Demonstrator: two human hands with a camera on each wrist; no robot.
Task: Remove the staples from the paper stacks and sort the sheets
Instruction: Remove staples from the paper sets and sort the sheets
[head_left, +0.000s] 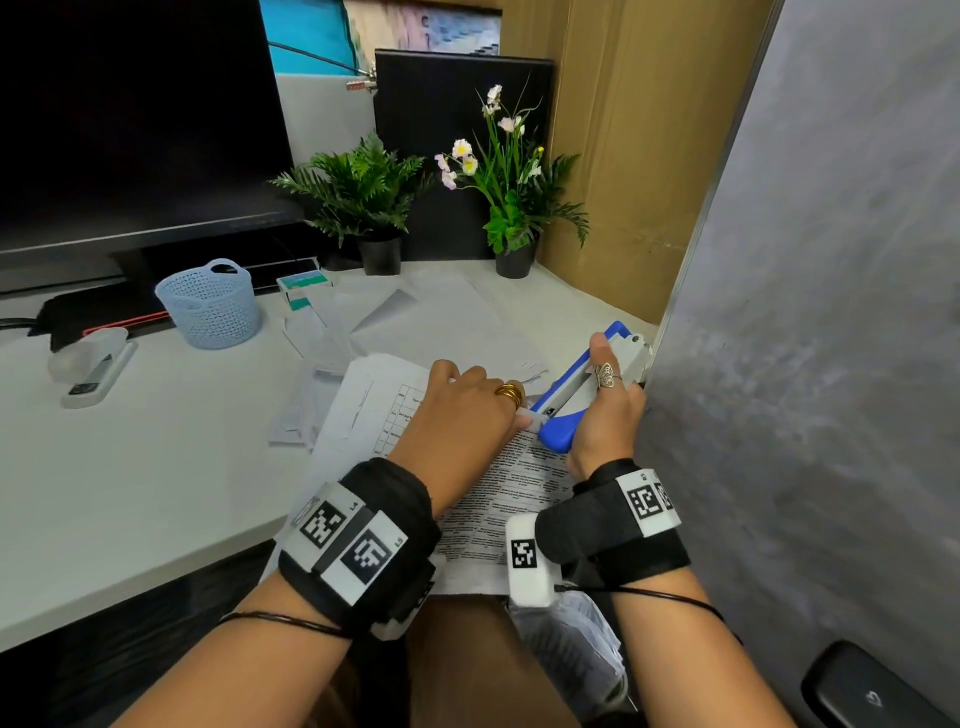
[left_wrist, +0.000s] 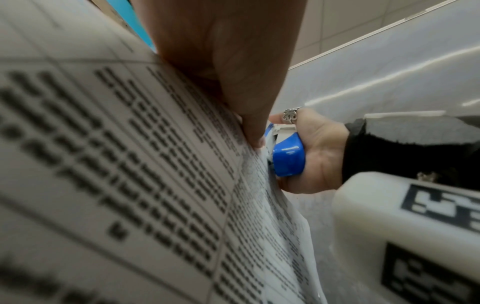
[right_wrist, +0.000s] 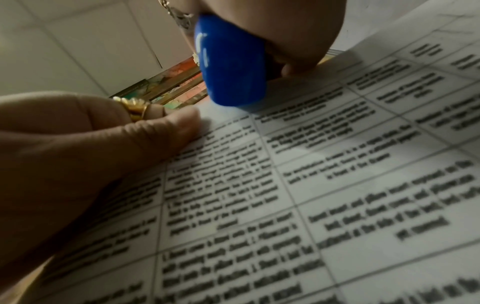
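A printed paper stack (head_left: 498, 483) with tables of text lies at the desk's front edge and hangs over it. My left hand (head_left: 467, 400), wearing a gold ring, holds the stack's top corner, thumb on the page (right_wrist: 337, 185) and fingers curled over the edge. My right hand (head_left: 605, 410) grips a blue and grey staple remover (head_left: 571, 389), whose nose sits at that same corner beside my left fingers. In the left wrist view the blue tool (left_wrist: 288, 158) shows in my right palm, against the paper edge (left_wrist: 130, 164). The staple itself is hidden.
Loose white sheets (head_left: 415, 312) lie spread behind the stack. A light blue basket (head_left: 210, 306) and a white stapler (head_left: 96, 371) stand at left, near a monitor (head_left: 130, 119). Two potted plants (head_left: 363, 197) are at the back. A grey partition (head_left: 805, 364) closes the right side.
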